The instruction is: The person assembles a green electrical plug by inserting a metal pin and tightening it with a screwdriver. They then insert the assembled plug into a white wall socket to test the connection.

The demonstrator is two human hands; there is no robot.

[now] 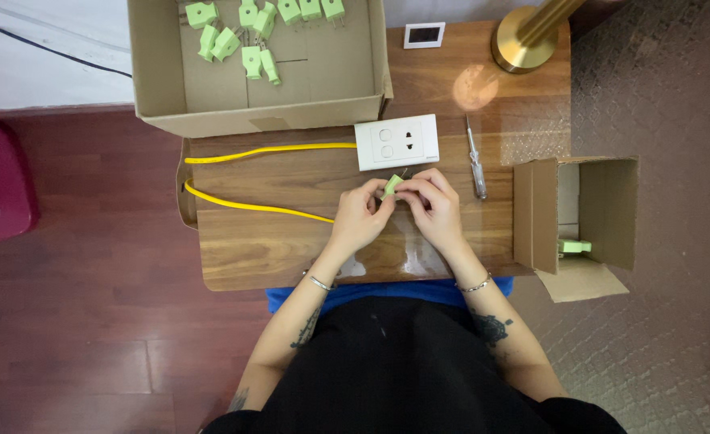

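Both hands together over bench [274, 249], left hand [359, 217] and right hand [435, 209] pinching one green plug [392, 186] between fingertips. Long axis tilted up-right. Yellow cable [250, 206] trailing leftward, nearer left hand.

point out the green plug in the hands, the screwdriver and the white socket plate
green plug [392, 186], head view, on its visible body between the fingertips
screwdriver [476, 165], head view, on its clear handle
white socket plate [396, 141], head view, on its face

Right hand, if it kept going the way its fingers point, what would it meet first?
The right hand points up-left at the green plug it pinches; beyond that, probably the white socket plate.
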